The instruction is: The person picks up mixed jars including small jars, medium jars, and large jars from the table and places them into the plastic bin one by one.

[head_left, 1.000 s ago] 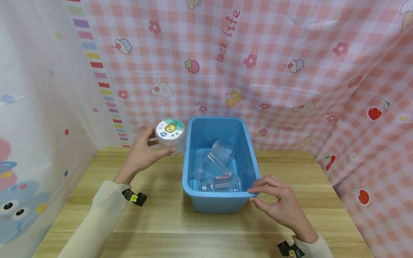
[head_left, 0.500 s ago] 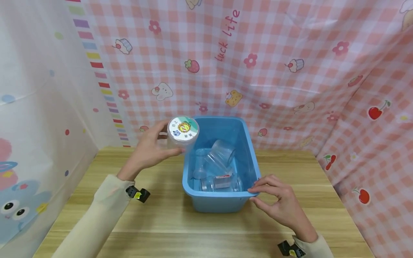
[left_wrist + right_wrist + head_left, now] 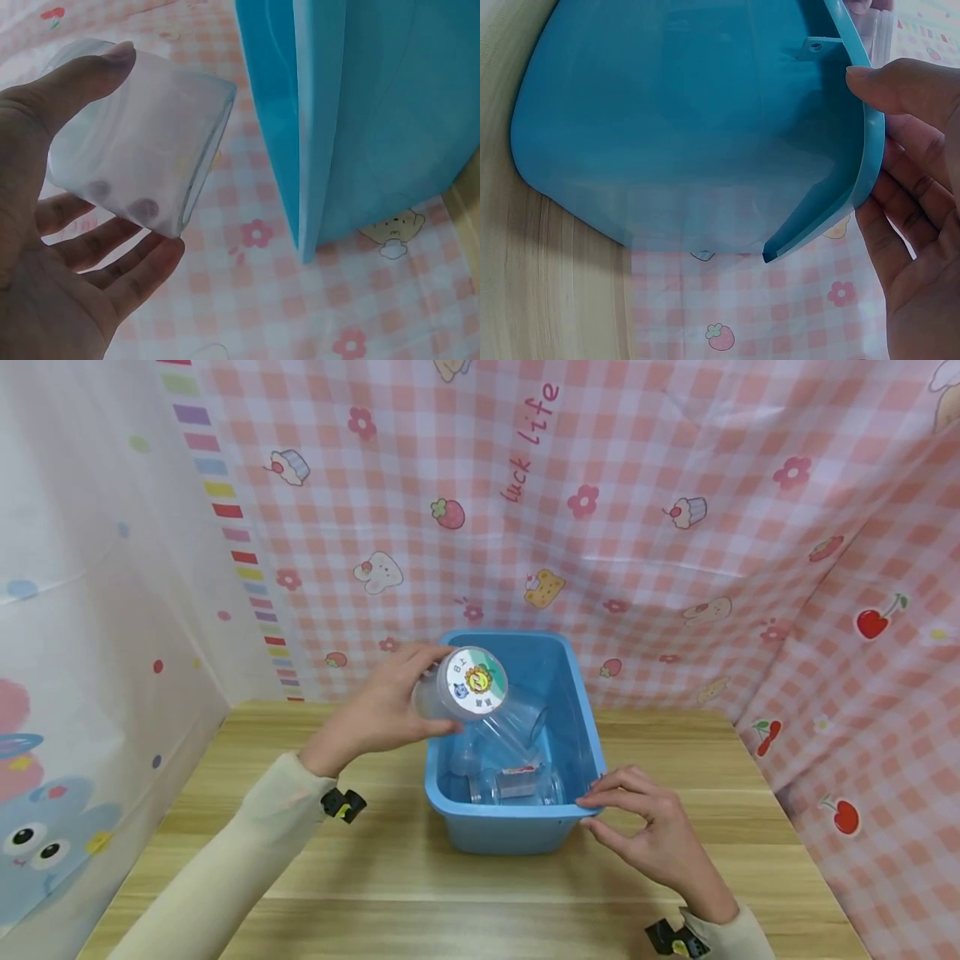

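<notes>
My left hand (image 3: pixel 382 710) grips a clear plastic jar (image 3: pixel 142 135) between thumb and fingers. The jar's round lid (image 3: pixel 477 682), white and green with a sunflower picture, tilts toward the right over the left rim of a blue plastic bin (image 3: pixel 513 835). At the bin's front right corner my right hand (image 3: pixel 652 827) pinches the rim, thumb beneath and fingers on top; in the right wrist view the thumb lies against the outer wall. Inside the bin lie a clear bottle with a label (image 3: pixel 517 783) and a clear cup (image 3: pixel 528 718), partly hidden by the held jar.
The bin stands on a wood-grain table (image 3: pixel 360 877). Right behind it hangs a pink checked curtain (image 3: pixel 637 577), with a white patterned curtain (image 3: pixel 90 610) along the left side.
My left hand has carried the jar rightward from beside the bin to over its left rim, and the lid has tilted to the right. The right hand has stayed on the corner.
</notes>
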`<state>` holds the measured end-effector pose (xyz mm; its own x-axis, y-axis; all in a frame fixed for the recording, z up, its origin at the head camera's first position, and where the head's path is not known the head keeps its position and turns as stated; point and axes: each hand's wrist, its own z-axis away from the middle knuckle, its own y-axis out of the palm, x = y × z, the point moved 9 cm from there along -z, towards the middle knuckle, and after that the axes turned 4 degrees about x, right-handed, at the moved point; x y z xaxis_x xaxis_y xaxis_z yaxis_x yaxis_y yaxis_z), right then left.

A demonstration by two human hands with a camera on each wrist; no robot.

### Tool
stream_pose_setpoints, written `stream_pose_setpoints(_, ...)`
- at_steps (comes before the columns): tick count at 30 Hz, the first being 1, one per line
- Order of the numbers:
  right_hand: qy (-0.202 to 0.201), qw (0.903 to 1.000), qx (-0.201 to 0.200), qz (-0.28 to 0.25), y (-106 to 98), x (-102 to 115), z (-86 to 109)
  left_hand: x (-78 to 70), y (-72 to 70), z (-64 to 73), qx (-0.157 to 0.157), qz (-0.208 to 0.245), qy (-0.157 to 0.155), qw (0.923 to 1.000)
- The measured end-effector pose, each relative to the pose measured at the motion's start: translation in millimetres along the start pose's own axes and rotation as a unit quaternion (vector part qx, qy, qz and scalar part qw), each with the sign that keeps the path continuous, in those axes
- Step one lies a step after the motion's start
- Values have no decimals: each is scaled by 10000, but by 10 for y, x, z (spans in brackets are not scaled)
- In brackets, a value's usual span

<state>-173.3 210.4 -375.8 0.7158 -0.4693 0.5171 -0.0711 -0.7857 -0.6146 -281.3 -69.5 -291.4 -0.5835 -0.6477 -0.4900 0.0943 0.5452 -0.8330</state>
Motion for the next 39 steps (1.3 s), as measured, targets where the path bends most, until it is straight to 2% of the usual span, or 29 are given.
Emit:
stream_pose_setpoints(7, 47, 10000, 19, 2, 4, -7, -4, -92, 122, -47, 458, -519, 108, 9975)
stream_pose_setpoints(13, 70, 10000, 30, -14, 11, -2, -8, -65, 114, -10, 519, -491, 83, 9974)
stream_pose_setpoints(24, -23, 9999, 105, 18, -5, 17, -28, 140, 46, 114, 114, -134, -201, 9996)
stream_pose_setpoints(32, 10, 9994, 278, -183, -70, 6, -80, 377, 17, 259, -231, -10, -601, 9979)
stream_pose_setpoints(35, -8, 9996, 251, -86, -110, 6, -108, 449, 4, 324, -419, -14, -641, 9971)
stream_pose_setpoints(39, 89, 9994, 145, 302, -195, -40, -134, 529, -8, 416, -671, 3, -567, 9961)
